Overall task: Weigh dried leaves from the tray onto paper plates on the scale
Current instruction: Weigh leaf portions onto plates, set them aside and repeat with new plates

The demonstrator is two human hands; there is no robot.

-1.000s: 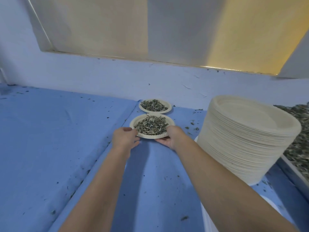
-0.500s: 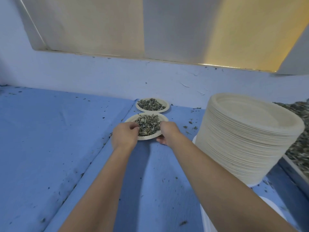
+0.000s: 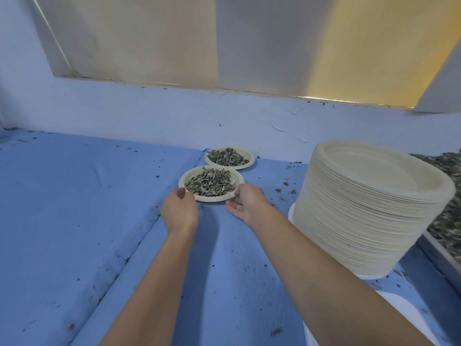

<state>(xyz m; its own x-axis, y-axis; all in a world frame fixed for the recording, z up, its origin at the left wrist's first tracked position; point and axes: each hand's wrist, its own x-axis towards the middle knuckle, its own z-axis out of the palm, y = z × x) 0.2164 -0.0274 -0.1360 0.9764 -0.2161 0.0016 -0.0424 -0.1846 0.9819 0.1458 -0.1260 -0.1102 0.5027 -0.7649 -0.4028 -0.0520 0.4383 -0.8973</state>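
Two paper plates heaped with dried leaves lie on the blue table by the wall. The far plate [image 3: 250, 163] sits against the wall and the near plate [image 3: 212, 199] lies just in front of it. My left hand [image 3: 179, 208] has curled fingers pinching the near plate's left rim. My right hand [image 3: 245, 203] is at its right rim, thumb touching the edge, fingers relaxed and palm showing. A tall stack of empty paper plates [image 3: 369, 208] stands to the right. The tray of dried leaves [image 3: 446, 196] shows at the right edge.
A white round object [image 3: 399, 318] lies at the bottom right, partly behind my right arm. Loose leaf crumbs [image 3: 287, 189] dot the blue cloth. A seam [image 3: 139, 243] runs down the table left of my arms. The blue wall closes off the back.
The near plate has settled on the table in front of the far plate. Both hands have slid back to its near rim, and the right hand's fingers have loosened.
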